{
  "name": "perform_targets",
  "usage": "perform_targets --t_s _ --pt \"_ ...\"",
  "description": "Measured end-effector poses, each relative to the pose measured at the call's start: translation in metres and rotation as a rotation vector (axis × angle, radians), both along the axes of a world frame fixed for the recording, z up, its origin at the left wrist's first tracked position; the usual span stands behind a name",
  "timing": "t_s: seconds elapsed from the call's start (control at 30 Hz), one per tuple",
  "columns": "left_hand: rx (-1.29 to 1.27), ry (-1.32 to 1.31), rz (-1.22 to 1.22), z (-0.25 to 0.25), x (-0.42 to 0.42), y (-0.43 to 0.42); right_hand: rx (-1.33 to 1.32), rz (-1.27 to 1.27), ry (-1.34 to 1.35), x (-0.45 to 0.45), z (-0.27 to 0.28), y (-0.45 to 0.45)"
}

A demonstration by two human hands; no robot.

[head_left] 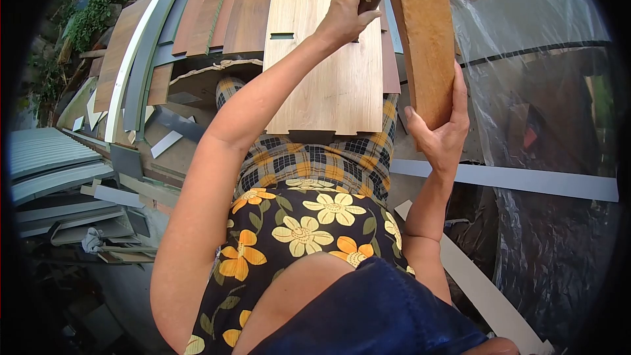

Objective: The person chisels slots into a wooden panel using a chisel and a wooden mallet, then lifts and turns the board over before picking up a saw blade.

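The person's left grip [343, 20], a bare hand, is clamping around a dark brown cylindrical handle with a pale end [371, 0], which is tilting above the far part of a pale wood-grain rectangular board [322, 82]. What the handle's lower end is meeting cannot be told, since the hand is hiding it. The right grip [442, 138] is clamping the near end of a long, thick orange-brown wooden block [428, 39], the thumb pressing on 1 side and the fingers lying along the other. The block is standing to the right of the board and is running out of view at the top.

The board is lying over the person's legs in black, yellow and white plaid trousers [309, 164]. At least 3 dark rectangular slots are showing in it, 2 of them along its far edge, and notches are breaking its near edge. Reddish-brown wood-grain panels [246, 16] are lying beyond it to the left. A transparent plastic sheet [559, 112] is spreading on the right, with a long pale grey strip [526, 179] reaching across it.
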State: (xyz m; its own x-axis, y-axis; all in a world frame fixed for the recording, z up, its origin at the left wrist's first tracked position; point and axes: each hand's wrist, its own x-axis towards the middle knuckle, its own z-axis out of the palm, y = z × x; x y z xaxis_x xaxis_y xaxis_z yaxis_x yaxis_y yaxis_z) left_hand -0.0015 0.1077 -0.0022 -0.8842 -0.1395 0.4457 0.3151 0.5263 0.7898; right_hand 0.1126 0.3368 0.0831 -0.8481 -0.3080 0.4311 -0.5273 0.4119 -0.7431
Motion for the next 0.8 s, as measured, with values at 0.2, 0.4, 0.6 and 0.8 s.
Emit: perform_targets --t_s 0.2,0.4,0.6,0.8 --pt "0.026 0.029 0.021 -0.0032 0.0030 0.0004 -0.014 0.000 -0.044 0.0015 -0.0010 0.0027" --pt "0.026 0.008 0.000 -0.0006 0.0026 0.0041 -0.015 0.012 -0.027 0.0017 -0.0002 0.0013" --pt "0.044 0.007 0.060 -0.0007 0.0009 0.0024 -0.020 0.013 -0.014 0.0029 -0.0021 0.0015" --pt "0.018 0.034 0.092 -0.0009 0.0029 0.0006 -0.027 -0.004 -0.014 0.0042 -0.0030 0.0073"
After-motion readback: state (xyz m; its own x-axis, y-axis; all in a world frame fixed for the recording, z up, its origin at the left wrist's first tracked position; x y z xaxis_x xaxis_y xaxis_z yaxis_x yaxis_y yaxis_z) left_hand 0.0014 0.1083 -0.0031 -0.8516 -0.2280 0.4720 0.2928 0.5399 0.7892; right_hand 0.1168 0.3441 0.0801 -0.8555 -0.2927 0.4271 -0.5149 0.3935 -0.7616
